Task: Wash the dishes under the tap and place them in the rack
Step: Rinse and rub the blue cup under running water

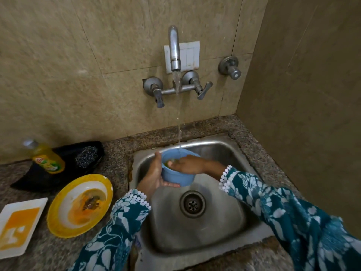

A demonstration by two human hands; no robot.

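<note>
A small blue bowl [176, 176] is held over the steel sink [214, 227], right under the running stream from the wall tap [174, 49]. My left hand [154, 178] grips the bowl's left side and underside. My right hand [187, 164] reaches into the bowl with its fingers against the inside; something greenish shows under the fingertips, and I cannot tell whether it is a scrubber or residue. A dirty yellow-rimmed plate [80, 205] and a white rectangular plate [18, 226] with orange stains lie on the counter to the left. No rack is in view.
A yellow dish-soap bottle [46, 158] and a steel scourer [86, 156] rest on a black tray [64, 173] at the back left. The sink drain [192, 203] sits mid-basin. Tiled walls close in behind and on the right, with a valve knob [230, 67].
</note>
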